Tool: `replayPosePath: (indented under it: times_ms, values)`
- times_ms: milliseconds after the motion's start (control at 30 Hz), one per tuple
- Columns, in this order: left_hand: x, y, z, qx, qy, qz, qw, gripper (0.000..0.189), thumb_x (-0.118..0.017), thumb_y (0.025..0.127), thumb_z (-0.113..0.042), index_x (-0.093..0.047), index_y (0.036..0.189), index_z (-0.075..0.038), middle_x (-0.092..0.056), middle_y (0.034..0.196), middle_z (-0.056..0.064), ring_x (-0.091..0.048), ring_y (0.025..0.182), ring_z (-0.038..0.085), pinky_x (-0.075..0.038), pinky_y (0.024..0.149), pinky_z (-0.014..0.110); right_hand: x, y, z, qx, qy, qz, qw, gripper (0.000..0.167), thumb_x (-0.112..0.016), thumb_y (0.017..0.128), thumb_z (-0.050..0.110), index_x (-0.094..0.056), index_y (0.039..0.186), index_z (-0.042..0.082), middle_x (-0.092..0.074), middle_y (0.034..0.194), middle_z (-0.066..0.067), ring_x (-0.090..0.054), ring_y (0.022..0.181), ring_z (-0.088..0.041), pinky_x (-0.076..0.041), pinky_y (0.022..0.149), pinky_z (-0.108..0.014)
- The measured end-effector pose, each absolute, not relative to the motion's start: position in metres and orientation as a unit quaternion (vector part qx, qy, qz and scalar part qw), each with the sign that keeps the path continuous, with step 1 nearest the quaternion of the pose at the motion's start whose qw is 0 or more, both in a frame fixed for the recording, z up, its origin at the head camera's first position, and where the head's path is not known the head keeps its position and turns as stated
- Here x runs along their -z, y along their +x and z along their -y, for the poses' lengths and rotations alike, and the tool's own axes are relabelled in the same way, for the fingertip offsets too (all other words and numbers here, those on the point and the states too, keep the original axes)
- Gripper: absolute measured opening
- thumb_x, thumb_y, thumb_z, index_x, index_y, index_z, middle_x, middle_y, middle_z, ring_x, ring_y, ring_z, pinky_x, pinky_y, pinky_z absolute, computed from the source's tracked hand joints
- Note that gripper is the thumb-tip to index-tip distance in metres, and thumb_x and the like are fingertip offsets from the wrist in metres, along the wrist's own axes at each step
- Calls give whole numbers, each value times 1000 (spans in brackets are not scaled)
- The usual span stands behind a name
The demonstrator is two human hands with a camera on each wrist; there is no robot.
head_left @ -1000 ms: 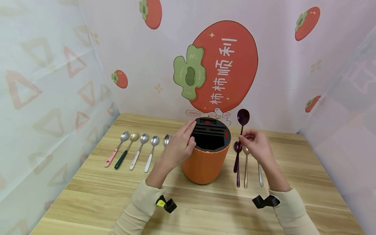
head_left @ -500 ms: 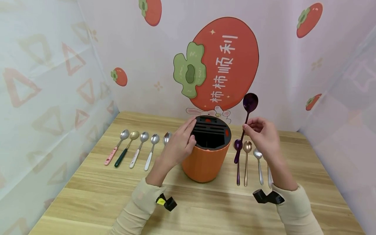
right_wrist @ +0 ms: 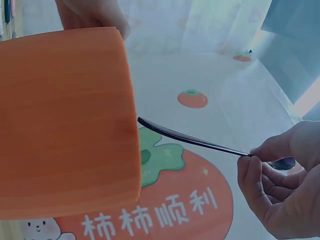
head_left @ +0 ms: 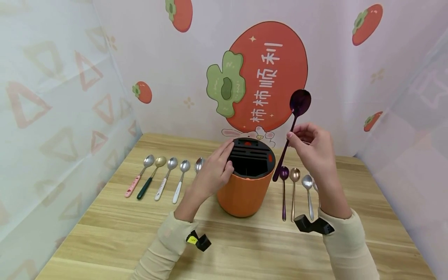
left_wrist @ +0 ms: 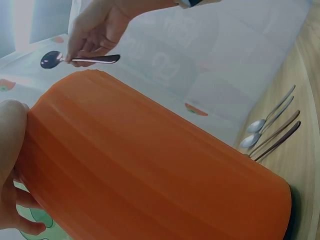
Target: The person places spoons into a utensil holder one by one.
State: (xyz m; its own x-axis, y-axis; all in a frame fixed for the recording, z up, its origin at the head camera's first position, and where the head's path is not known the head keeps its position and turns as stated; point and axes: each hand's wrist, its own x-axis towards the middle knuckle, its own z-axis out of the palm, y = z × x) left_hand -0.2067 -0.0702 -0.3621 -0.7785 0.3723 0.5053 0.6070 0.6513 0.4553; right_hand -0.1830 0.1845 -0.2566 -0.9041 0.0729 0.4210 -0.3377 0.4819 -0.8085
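Observation:
My right hand (head_left: 315,151) pinches a dark purple spoon (head_left: 300,102) by its handle, between thumb and fingertips. The spoon is tilted, bowl up, with the handle's end close to the right rim of an orange utensil holder (head_left: 241,200). In the right wrist view the handle tip (right_wrist: 140,120) points at the holder's top edge. My left hand (head_left: 212,171) rests on the holder's left rim, its fingers straight along the edge. The holder stands upright, its black slotted top (head_left: 250,151) showing dark compartments.
Right of the holder lie a purple spoon (head_left: 284,174), a copper-coloured spoon (head_left: 295,175) and silver spoons (head_left: 307,181), the outermost partly behind my wrist. Several spoons line the left side, including a pink-handled spoon (head_left: 133,186) and a green-handled spoon (head_left: 144,189). A printed cloth backdrop (head_left: 168,116) stands behind the table.
My right hand has raised the purple spoon well above the row of spoons, and its handle end has swung left toward the holder's rim. My left hand has stayed in place.

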Motion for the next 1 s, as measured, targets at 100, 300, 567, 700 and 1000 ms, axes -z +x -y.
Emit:
replayPosePath:
  times_ms: [100, 300, 567, 700, 1000]
  values:
    - [362, -207, 70, 315, -275, 889, 186, 61, -33, 95, -24, -41, 150, 1, -37, 160, 13, -40, 145, 27, -35, 119, 44, 252, -186, -180, -520, 82, 822, 220, 18, -68, 92, 12, -63, 98, -3, -65, 78, 17, -66, 71, 2, -54, 74, -10]
    - [362, -207, 71, 313, -273, 891, 181, 61, -33, 95, -24, -40, 151, 1, -36, 161, 11, -39, 146, 26, -34, 119, 43, 253, -192, -171, -546, 98, 794, 248, 17, -70, 90, 9, -63, 97, -6, -66, 77, 14, -68, 70, -1, -56, 74, -13]
    - [362, -207, 71, 313, -273, 891, 182, 61, -34, 95, -24, -41, 150, 1, -36, 160, 12, -39, 146, 26, -34, 119, 43, 279, -199, -164, -540, 144, 787, 261, 18, -69, 90, 6, -63, 96, -9, -65, 82, 5, -67, 73, -1, -56, 71, -12]
    - [362, -207, 71, 313, -271, 892, 182, 61, -34, 95, -24, -41, 150, 0, -36, 160, 11, -40, 146, 26, -34, 119, 43, 291, -200, -162, -531, 154, 793, 256, 17, -69, 91, 7, -64, 97, -8, -67, 87, -5, -67, 76, -1, -56, 72, -11]
    - [362, -207, 71, 312, -272, 892, 181, 61, -33, 95, -25, -41, 150, 0, -36, 160, 10, -40, 146, 26, -35, 119, 43, 310, -199, -162, -530, 153, 801, 233, 14, -67, 91, 5, -63, 96, -7, -64, 87, -2, -64, 77, 2, -55, 72, -11]
